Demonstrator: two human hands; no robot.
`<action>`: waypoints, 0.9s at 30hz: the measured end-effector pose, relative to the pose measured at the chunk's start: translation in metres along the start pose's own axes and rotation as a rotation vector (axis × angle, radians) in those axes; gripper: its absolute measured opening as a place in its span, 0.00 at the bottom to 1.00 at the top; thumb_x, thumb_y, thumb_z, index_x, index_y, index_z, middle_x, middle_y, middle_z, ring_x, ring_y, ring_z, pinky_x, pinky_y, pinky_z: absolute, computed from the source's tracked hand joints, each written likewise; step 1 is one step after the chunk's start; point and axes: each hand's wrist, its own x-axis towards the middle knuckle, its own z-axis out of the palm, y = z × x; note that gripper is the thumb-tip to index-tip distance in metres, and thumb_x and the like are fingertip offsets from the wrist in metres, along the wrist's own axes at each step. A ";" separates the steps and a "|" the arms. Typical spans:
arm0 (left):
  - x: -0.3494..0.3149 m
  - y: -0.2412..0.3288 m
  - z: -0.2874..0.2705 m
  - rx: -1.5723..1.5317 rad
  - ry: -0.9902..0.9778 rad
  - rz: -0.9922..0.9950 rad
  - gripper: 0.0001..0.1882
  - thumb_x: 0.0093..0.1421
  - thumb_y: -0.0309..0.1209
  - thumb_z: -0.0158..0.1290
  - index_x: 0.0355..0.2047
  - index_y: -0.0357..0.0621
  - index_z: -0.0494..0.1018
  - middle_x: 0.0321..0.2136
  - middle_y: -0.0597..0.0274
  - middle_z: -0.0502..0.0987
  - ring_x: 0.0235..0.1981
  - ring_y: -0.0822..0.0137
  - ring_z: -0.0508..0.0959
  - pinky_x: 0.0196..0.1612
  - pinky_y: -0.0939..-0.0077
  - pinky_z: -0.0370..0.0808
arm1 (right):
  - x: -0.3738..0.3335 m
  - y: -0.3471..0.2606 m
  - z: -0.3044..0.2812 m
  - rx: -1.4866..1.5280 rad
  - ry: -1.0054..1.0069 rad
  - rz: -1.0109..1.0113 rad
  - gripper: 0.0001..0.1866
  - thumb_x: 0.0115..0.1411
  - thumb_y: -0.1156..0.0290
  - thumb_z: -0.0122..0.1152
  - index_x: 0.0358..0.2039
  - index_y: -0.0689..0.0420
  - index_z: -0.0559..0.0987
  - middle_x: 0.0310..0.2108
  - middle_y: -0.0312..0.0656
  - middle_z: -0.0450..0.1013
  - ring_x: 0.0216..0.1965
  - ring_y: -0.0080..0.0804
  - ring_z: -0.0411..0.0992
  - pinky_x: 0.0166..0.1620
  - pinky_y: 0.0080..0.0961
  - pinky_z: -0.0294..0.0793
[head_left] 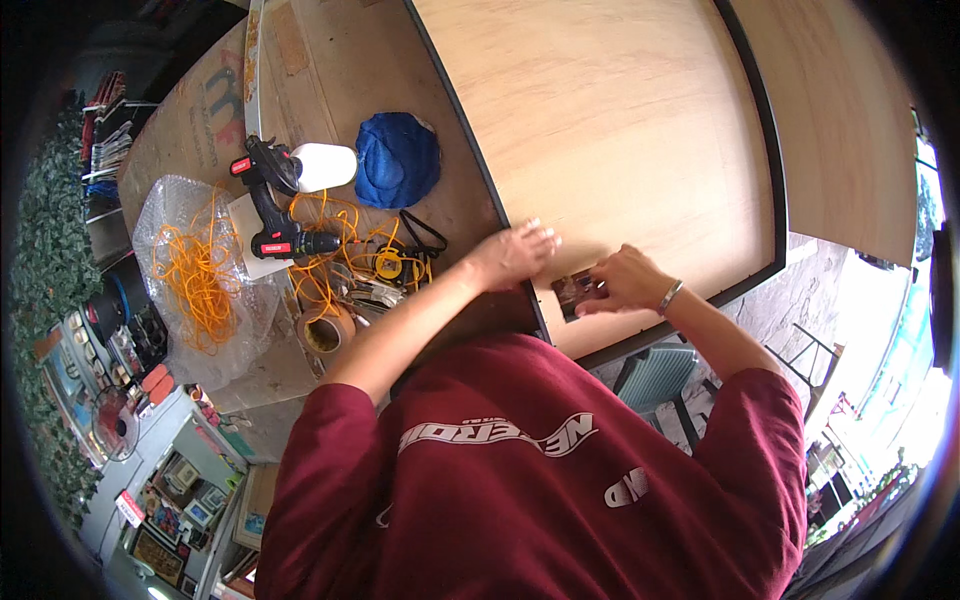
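Observation:
A large pale wooden panel [620, 130] with a black frame edge lies in front of me. My left hand [512, 257] rests over the panel's left border, fingers stretched out and nothing in them. To its right, my right hand [630, 282] bends down to the panel, a bracelet on its wrist. Its thumb and fingers close on the edge of a small dark patterned piece [572, 290] near the panel's near left corner. What this piece is cannot be made out.
Left of the panel, a brown work surface [330, 60] carries a cordless drill [275, 220], a white-bottled sprayer [322, 167], blue cloth [397, 160], orange cord [200, 290] on bubble wrap, a tape measure [390, 266] and a tape roll [325, 330]. A teal chair [655, 375] stands below the panel.

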 end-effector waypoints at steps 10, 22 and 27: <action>-0.001 -0.104 -0.021 0.012 0.041 -0.060 0.27 0.58 0.31 0.54 0.59 0.40 0.68 0.64 0.58 0.67 0.66 0.61 0.65 0.72 0.60 0.58 | 0.061 -0.005 -0.077 0.006 0.049 0.054 0.37 0.54 0.28 0.54 0.21 0.54 0.82 0.21 0.46 0.77 0.30 0.48 0.77 0.45 0.43 0.72; -0.004 -0.111 -0.015 0.046 0.029 0.007 0.20 0.60 0.31 0.51 0.52 0.38 0.72 0.61 0.56 0.70 0.64 0.58 0.68 0.70 0.49 0.59 | 0.078 -0.010 -0.073 -0.061 0.034 -0.002 0.36 0.53 0.28 0.55 0.24 0.54 0.83 0.26 0.47 0.79 0.32 0.47 0.78 0.50 0.42 0.70; -0.004 -0.106 -0.009 0.065 0.101 -0.062 0.22 0.59 0.31 0.53 0.54 0.39 0.72 0.61 0.57 0.70 0.64 0.59 0.68 0.70 0.51 0.60 | 0.070 -0.010 -0.068 -0.017 0.098 0.023 0.38 0.54 0.27 0.53 0.25 0.55 0.83 0.25 0.48 0.79 0.32 0.49 0.78 0.46 0.43 0.73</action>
